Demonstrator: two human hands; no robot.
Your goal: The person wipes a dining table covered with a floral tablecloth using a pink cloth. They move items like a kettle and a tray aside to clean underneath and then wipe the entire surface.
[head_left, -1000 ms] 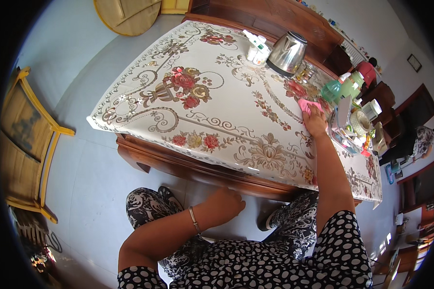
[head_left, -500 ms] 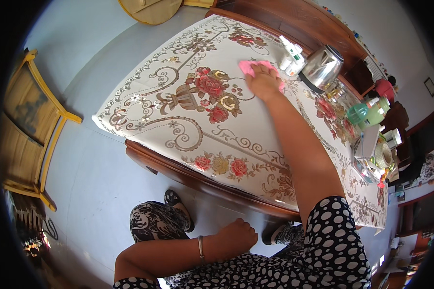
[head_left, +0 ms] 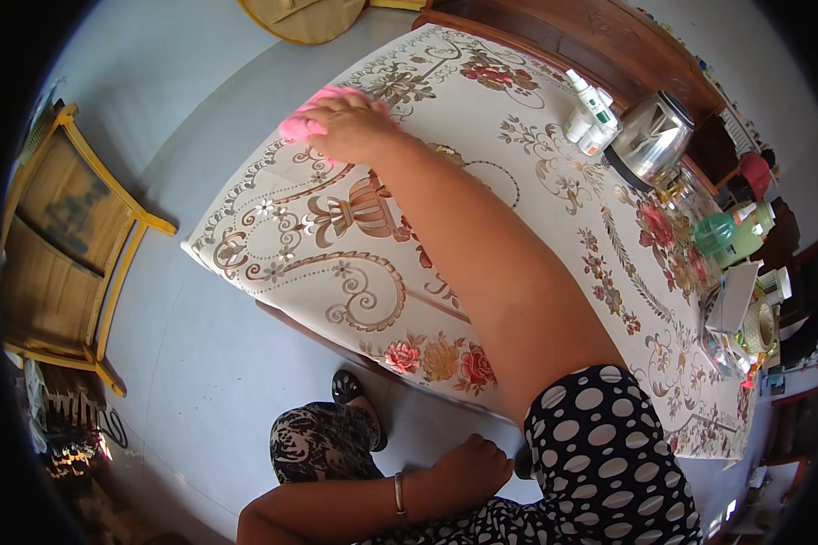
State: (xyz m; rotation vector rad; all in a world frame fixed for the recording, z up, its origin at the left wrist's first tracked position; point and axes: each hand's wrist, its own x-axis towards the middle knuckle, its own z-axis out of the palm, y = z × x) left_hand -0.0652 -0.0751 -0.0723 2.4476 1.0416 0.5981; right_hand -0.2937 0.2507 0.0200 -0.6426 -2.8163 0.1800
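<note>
My right hand [head_left: 354,129] presses a crumpled pink cloth [head_left: 302,120] onto the floral tablecloth [head_left: 554,245], near the table's far left edge. Its fingers bend over the cloth and the forearm stretches across the printed flowers. Close to my body, my left hand [head_left: 473,468] is curled into a fist, with a bracelet [head_left: 399,493] at its wrist. Nothing shows in that fist, and it hangs apart from the table.
White bottles [head_left: 593,113] and a steel kettle [head_left: 650,136] stand at the table's far right. Behind my forearm on the right are a green bottle [head_left: 716,233], a white box [head_left: 733,298] and small items. A wooden chair [head_left: 77,227] stands at left.
My right hand has swept the pink cloth leftward across the tablecloth, from beside the white bottles to the far left edge. My left fist keeps its pose.
</note>
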